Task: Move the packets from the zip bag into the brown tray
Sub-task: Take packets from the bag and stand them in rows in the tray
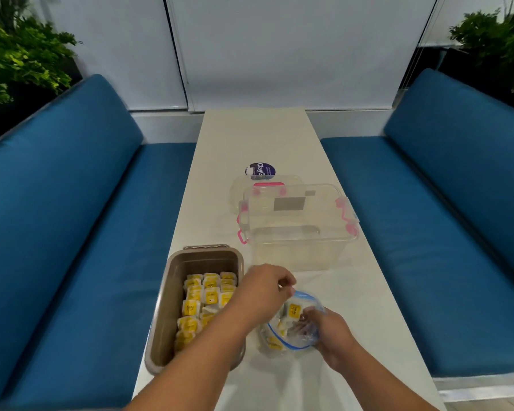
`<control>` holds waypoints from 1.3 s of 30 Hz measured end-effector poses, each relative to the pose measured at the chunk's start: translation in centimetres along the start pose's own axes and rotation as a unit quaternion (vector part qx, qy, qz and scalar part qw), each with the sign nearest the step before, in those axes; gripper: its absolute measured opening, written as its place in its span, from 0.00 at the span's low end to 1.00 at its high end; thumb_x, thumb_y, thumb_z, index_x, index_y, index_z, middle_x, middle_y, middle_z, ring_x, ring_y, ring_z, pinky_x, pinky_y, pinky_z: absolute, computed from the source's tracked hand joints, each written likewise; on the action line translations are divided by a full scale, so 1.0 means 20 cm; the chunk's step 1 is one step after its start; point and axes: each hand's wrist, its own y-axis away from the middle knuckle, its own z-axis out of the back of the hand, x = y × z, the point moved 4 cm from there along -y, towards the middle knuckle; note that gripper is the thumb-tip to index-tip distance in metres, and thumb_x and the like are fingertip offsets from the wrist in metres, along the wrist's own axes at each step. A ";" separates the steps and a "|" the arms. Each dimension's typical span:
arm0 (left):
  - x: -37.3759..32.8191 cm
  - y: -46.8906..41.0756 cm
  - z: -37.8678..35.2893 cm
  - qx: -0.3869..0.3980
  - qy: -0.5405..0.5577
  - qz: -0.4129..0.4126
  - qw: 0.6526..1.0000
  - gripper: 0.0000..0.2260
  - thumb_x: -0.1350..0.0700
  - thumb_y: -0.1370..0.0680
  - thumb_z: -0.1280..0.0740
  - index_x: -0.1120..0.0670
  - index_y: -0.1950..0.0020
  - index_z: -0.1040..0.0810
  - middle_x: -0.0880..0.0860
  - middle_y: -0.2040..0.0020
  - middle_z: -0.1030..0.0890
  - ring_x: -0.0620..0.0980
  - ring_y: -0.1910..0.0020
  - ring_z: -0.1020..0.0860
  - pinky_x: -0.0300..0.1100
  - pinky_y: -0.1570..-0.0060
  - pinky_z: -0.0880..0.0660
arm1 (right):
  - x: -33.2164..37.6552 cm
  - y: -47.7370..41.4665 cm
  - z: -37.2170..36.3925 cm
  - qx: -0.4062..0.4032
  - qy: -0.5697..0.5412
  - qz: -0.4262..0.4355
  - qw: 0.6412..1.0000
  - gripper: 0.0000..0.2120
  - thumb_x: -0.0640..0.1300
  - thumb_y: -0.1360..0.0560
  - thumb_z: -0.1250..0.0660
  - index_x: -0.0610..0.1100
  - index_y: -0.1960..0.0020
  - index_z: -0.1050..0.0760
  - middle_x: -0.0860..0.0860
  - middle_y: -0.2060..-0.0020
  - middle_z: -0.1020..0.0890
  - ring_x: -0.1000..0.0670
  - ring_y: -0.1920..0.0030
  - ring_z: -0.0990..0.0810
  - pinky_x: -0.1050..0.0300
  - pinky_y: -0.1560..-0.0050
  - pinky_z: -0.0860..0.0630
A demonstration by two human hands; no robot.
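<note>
A clear zip bag (306, 301) with a blue seal lies on the white table, to the right of the brown tray (163, 315). Several yellow-and-white packets (294, 310) show inside the bag. The tray holds several packets (211, 295) of the same kind in rows. My left hand (264, 289) pinches the far rim of the bag and holds it up, with the forearm crossing over the tray's near right corner. My right hand (327, 330) reaches into the bag's mouth; its fingers are inside among the packets, blurred through the plastic.
A clear plastic box (297, 229) with pink latches stands beyond the bag, a clear lid (241, 188) and a round purple-labelled container (260, 170) behind it. Blue cushioned benches (72, 218) flank the narrow white table (255, 137). Plants stand in both far corners.
</note>
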 end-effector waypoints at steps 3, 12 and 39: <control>-0.01 -0.03 -0.20 0.033 -0.080 0.016 0.996 0.10 0.54 0.22 0.32 0.50 0.42 0.16 0.50 0.45 0.16 0.50 0.46 0.20 0.41 0.43 0.25 | 0.02 0.00 0.04 0.010 0.016 0.006 1.000 0.12 0.35 0.27 0.33 0.30 0.47 0.19 0.33 0.51 0.15 0.36 0.52 0.15 0.43 0.50 0.19; 0.02 -0.09 -0.50 0.066 -0.198 0.109 0.972 0.12 0.51 0.21 0.36 0.55 0.50 0.16 0.56 0.55 0.17 0.55 0.56 0.20 0.44 0.55 0.23 | 0.05 -0.03 0.11 0.031 0.035 0.003 0.999 0.11 0.37 0.22 0.34 0.33 0.42 0.19 0.33 0.48 0.15 0.34 0.47 0.15 0.40 0.45 0.18; -0.04 -0.10 -0.42 0.057 -0.165 0.091 0.980 0.18 0.61 0.22 0.35 0.49 0.33 0.21 0.52 0.37 0.19 0.52 0.39 0.22 0.43 0.36 0.27 | 0.14 -0.08 0.10 0.029 0.064 -0.029 0.997 0.10 0.37 0.19 0.37 0.36 0.45 0.18 0.38 0.51 0.13 0.36 0.50 0.14 0.42 0.49 0.18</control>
